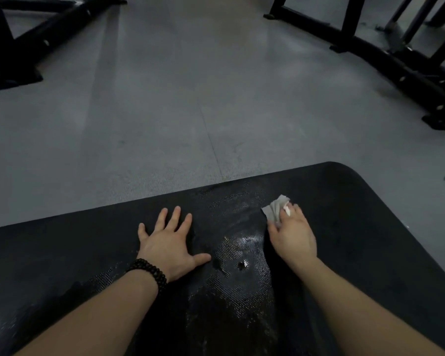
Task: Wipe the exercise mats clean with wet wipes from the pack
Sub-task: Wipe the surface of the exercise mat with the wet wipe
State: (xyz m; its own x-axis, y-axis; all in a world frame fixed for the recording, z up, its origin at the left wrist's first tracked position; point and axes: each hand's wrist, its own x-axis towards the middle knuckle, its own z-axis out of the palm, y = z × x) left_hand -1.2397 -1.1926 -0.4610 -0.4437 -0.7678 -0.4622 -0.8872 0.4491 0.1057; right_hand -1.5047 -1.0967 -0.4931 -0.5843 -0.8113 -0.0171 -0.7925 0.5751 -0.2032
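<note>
A black textured exercise mat [344,227] fills the lower half of the head view, its far edge and rounded right corner in sight. Wet, shiny patches lie between my hands. My left hand [168,242] lies flat on the mat with fingers spread, a dark bead bracelet on the wrist. To the right, my right hand [292,233] presses a crumpled white wet wipe [275,208] against the mat; the wipe sticks out past my fingers, and the fingertips blur. The pack of wipes is not in view.
Grey floor [177,111] stretches beyond the mat. Black gym equipment frames stand at the far left [23,52] and along the far right [396,62]. A small dark dent or hole [242,264] marks the mat between my forearms.
</note>
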